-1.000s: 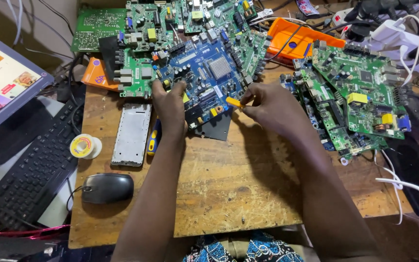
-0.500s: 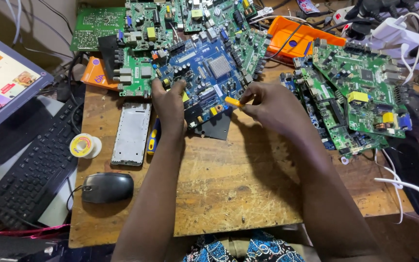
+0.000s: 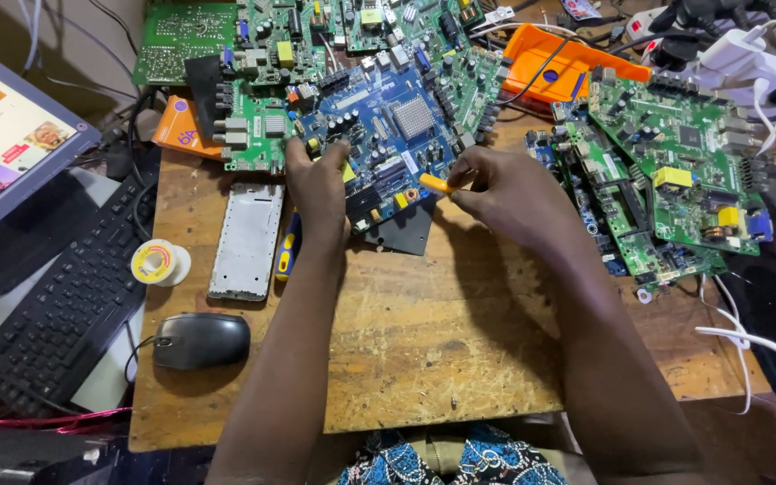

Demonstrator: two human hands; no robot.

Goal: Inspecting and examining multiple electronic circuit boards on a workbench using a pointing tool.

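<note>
Blue circuit board lies flat at the far middle of the wooden worktop, partly over a dark plate. Head view only.

Left hand presses the board's near left edge, fingers curled onto it, grip closed on the board rim, thumb side hidden. Right hand pinches a small yellow-orange tool, grip closed tight on it, tip pointing left at the board's near right corner, touching or nearly touching; cannot tell which.

Risks, as judged:
- Tool tip sits among tightly packed parts; a slip off the spot could scrape or bridge neighbouring components.
- Board rests on other boards and the dark plate, not flat wood, so it may rock under pressure if the left grip loosens.
- Green boards stacked just right of the right grip; an elbow or wrist swing could shove them toward the worktop edge.
- White cable trails near the right forearm, snag hazard.
- Solder spool, grey casing and mouse lie left of the left grip, well apart, low risk.
</note>
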